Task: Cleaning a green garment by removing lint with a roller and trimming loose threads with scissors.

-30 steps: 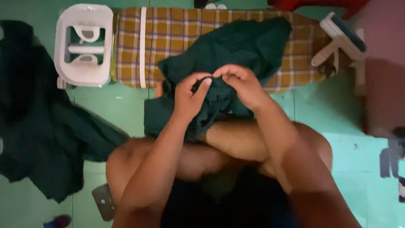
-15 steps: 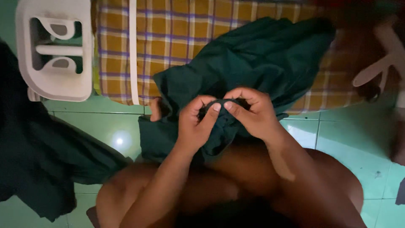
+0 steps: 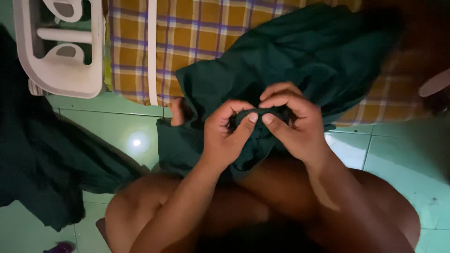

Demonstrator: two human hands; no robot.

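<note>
Dark green garment [image 3: 300, 61]: draped from the checked yellow cloth [image 3: 201, 33] down onto the person's lap, bunched at the hem. Left hand [image 3: 225, 136] and right hand [image 3: 293, 119] both pinched its fold. White plastic stool [image 3: 61, 70] nearby on the green tiled floor [image 3: 389, 154].

Bare green floor tiles [image 3: 398, 154] lie open to the right. Left, a dark cloth heap [image 3: 42, 159] blocks; far left, a white plastic stool [image 3: 61, 75] stands.

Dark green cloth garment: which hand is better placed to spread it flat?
Probably the right hand: it lies nearer the bulk of the dark green cloth garment on the checked pad; the left hand pinches the bunched fold.
</note>
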